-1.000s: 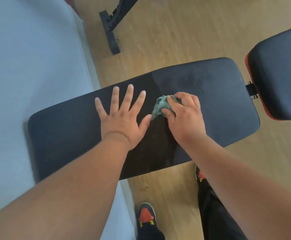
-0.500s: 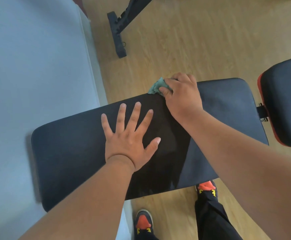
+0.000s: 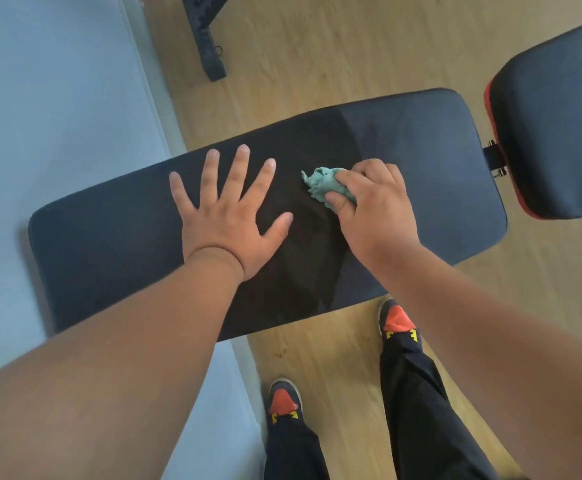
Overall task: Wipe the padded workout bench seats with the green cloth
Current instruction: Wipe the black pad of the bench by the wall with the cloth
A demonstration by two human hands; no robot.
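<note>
Shoes with orange toes stand on the wood floor at the near edge of the frame as a person leans over a padded workout bench, wiping its long dark seat pad. The left hand lies flat on the surface, fingers spread wide apart and holding nothing, bracing the body and steadying the pad. Just beside it, the right hand has its fingers curled tight around the green cloth, which is bunched into a wad and pressed against the middle of the pad, only a ragged end showing past the knuckles. A darker patch lies on the pad around and below the cloth, but shadow and dampness cannot be told apart here. The stroke would likely clean better with the cloth opened flatter under the palm, since a tight wad touches little of the vinyl; even pressure and overlapping passes from one long edge to the other should leave no strips missed. The ends of the pad, left of the braced hand and right toward the hinge, look still to be covered, and the braced hand will need to lift for its own patch. Farther right, a second pad with red trim waits, and a black frame foot rests on the floor beyond.
</note>
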